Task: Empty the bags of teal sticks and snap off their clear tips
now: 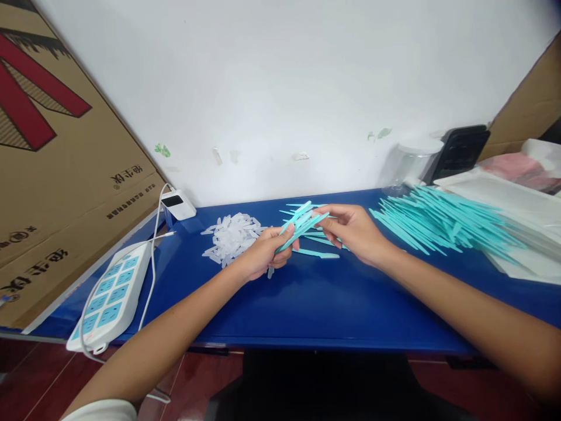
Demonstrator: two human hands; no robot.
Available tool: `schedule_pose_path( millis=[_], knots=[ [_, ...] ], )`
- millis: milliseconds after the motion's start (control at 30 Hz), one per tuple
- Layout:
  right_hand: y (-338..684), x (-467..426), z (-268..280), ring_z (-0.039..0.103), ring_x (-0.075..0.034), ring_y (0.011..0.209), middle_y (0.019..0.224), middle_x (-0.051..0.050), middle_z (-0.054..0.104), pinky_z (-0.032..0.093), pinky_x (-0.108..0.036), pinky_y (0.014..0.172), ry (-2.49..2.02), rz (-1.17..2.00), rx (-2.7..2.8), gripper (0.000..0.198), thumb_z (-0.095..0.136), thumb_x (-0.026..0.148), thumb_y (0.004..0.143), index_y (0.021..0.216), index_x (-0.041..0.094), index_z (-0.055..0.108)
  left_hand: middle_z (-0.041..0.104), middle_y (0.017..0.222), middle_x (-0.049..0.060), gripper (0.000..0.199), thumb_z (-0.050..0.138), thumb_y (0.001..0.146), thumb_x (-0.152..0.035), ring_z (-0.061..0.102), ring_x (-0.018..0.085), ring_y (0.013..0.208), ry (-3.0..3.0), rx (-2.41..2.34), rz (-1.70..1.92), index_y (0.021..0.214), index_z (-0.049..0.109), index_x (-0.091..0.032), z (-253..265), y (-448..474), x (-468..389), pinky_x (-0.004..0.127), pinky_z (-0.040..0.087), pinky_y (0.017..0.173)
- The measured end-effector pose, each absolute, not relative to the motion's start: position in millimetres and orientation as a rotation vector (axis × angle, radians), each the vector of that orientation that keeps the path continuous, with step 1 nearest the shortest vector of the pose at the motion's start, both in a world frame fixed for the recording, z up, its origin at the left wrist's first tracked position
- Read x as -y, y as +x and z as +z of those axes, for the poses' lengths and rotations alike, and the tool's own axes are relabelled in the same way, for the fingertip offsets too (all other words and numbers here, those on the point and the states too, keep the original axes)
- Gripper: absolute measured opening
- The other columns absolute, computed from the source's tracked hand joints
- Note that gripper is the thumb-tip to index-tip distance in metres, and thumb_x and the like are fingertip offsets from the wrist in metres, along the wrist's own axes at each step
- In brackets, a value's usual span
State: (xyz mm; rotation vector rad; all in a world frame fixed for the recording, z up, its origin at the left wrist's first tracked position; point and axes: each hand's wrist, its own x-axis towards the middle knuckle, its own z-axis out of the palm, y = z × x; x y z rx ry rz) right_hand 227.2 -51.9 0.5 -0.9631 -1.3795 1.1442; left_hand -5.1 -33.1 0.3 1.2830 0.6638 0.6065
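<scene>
My left hand (268,250) is closed around a small bunch of slim teal eyebrow razors (302,224), fanned out and pointing up to the right. My right hand (353,234) meets the far ends of the bunch, its thumb and forefinger pinched together there. Whatever sits between those fingertips is too small to make out. More loose teal razors (319,254) lie on the table below and behind my hands. Just left of my left hand is a heap of small translucent white caps (235,237). A large pile of teal razors (442,222) spreads out to the right.
The blue table (307,316) backs onto a white wall. At left are a power strip (111,292) with a white cable, a small white device (179,203) and a cardboard box (79,193). A clear lidded jar (414,164), black object (460,152) and white packaging (526,257) are at right.
</scene>
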Motion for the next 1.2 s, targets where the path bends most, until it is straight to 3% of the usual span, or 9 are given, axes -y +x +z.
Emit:
schedule_pose_path(
  millis=[533, 833, 1000, 1100, 1200],
  knots=[
    [233, 52, 7, 0.046, -0.008, 0.045, 0.056, 0.002, 0.058, 0.036, -0.022, 0.039, -1.006, 1.066, 1.455, 0.046, 0.084, 0.053, 0.084, 0.112, 0.016, 0.084, 0.039, 0.055, -0.007, 0.05, 0.058, 0.102, -0.064, 0.027, 0.006, 0.046, 1.524, -0.719, 0.582, 0.097, 0.068, -0.015, -1, -10, 31, 0.019, 0.021, 0.044],
    [240, 48, 11, 0.045, -0.008, 0.045, 0.059, 0.001, 0.059, 0.037, -0.023, 0.039, -1.025, 0.991, 1.327, 0.036, 0.085, 0.05, 0.083, 0.095, 0.017, 0.083, 0.031, 0.059, -0.008, 0.053, 0.055, 0.103, -0.065, 0.021, 0.007, 0.047, 1.526, -0.732, 0.622, 0.103, 0.07, -0.014, 1, -11, 31, 0.021, 0.018, 0.045],
    [275, 34, 27, 0.046, -0.007, 0.05, 0.068, -0.001, 0.064, 0.033, -0.02, 0.038, -1.08, 0.733, 1.1, 0.022, 0.085, 0.038, 0.081, 0.085, 0.018, 0.078, 0.028, 0.056, -0.01, 0.048, 0.059, 0.101, -0.064, 0.018, 0.006, 0.045, 1.427, -0.779, 0.752, 0.095, 0.064, -0.017, 7, -17, 23, 0.02, 0.017, 0.042],
    [278, 37, 29, 0.046, -0.007, 0.047, 0.062, -0.001, 0.063, 0.034, -0.02, 0.037, -1.261, 0.874, 1.247, 0.012, 0.082, 0.028, 0.079, 0.081, 0.017, 0.079, 0.028, 0.057, -0.01, 0.048, 0.059, 0.101, -0.065, 0.017, 0.006, 0.044, 1.34, -0.798, 0.847, 0.088, 0.053, -0.02, 14, -19, 20, 0.019, 0.016, 0.042],
    [253, 50, 21, 0.052, -0.008, 0.049, 0.072, -0.006, 0.073, 0.036, -0.018, 0.036, -1.388, 1.187, 1.517, 0.01, 0.081, 0.023, 0.077, 0.08, 0.014, 0.08, 0.028, 0.058, -0.01, 0.054, 0.055, 0.1, -0.072, 0.017, 0.005, 0.044, 1.325, -0.802, 0.891, 0.084, 0.046, -0.021, 19, -20, 19, 0.018, 0.016, 0.041]
  ],
)
